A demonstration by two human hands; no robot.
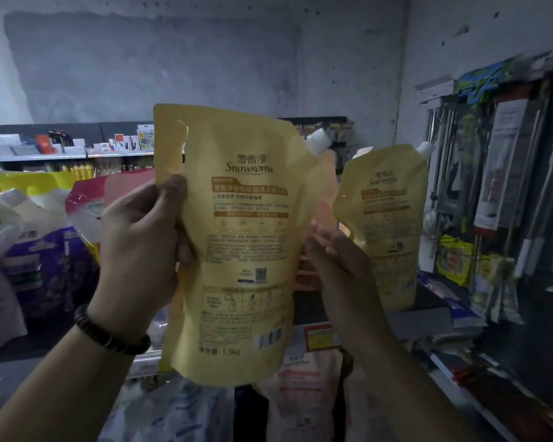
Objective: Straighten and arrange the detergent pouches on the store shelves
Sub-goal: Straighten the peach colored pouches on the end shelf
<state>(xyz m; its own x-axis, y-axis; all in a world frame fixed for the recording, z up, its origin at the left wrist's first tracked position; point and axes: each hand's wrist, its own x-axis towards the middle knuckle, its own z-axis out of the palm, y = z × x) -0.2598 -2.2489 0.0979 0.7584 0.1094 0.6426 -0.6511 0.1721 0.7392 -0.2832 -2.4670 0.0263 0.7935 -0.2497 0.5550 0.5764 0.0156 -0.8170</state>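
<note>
1. The yellow pouch [246, 250] is held upright at centre, gripped at its 9 o'clock edge by the left hand [141, 247].
2. The right hand [339, 266], at the pouch's 3 o'clock edge, is relaxed and grasps nothing.
3. A soft, heavy, slippery load is judged, best taken by both side seams.
4. Its contents are hidden, and the white cap [318, 141] at 1 o'clock appears closed.

Grey concrete wall [141, 59] across the background, stained and pitted. At far left, small boxed goods [45, 143] in a row, yellow bottles [82, 170] just below. At right, hanging packaged tools [498, 173], tightly ranked. Low at centre, a red-and-yellow price label [317, 338].
</note>
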